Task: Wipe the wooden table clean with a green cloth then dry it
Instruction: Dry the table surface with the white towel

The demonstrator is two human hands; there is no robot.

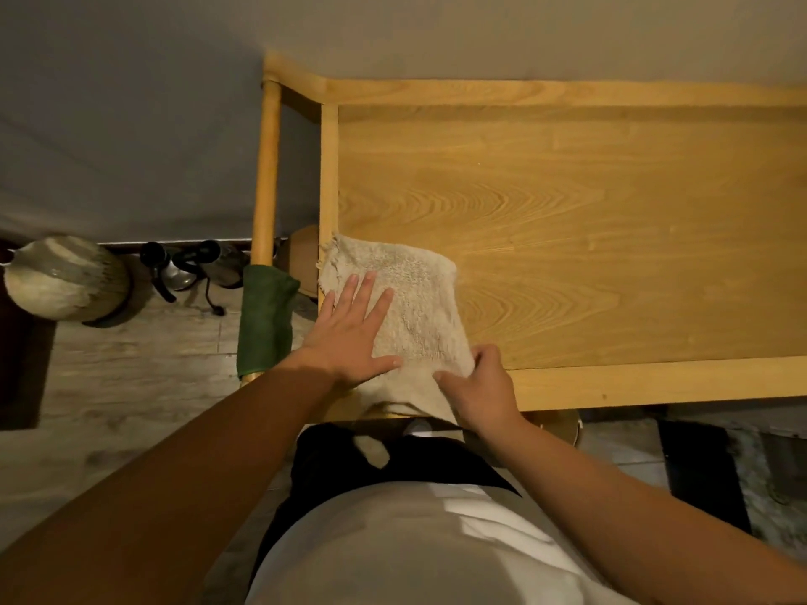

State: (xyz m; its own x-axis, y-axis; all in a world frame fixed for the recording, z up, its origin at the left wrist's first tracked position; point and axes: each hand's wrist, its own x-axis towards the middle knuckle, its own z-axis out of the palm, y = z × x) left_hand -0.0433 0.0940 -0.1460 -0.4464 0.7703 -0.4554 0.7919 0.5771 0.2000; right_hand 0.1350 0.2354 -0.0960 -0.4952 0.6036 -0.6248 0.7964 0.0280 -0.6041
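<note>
Green cloth [265, 318] hangs folded over the round wooden rail at the left end of the counter [567, 203], just left of the raised rim and clear of both hands. On the counter's near left corner lies a beige towel [419, 299], frayed along its far left edge, its near part spilling over the front rim. The left hand [349, 331] presses flat on the towel's left side, its fingers [364, 288] straight and slightly apart, gripping nothing. The right hand [482, 386] is at the towel's near right corner on the front rim, its fingers [450, 377] pinched together on a fold of the fabric. The wooden top shows broad grain and is bare to the right of the towel. On the plank floor to the left stand a round pale ceramic vase [65, 279] and, near the wall, some dark objects too blurred to identify. No writing or label can be read anywhere.
</note>
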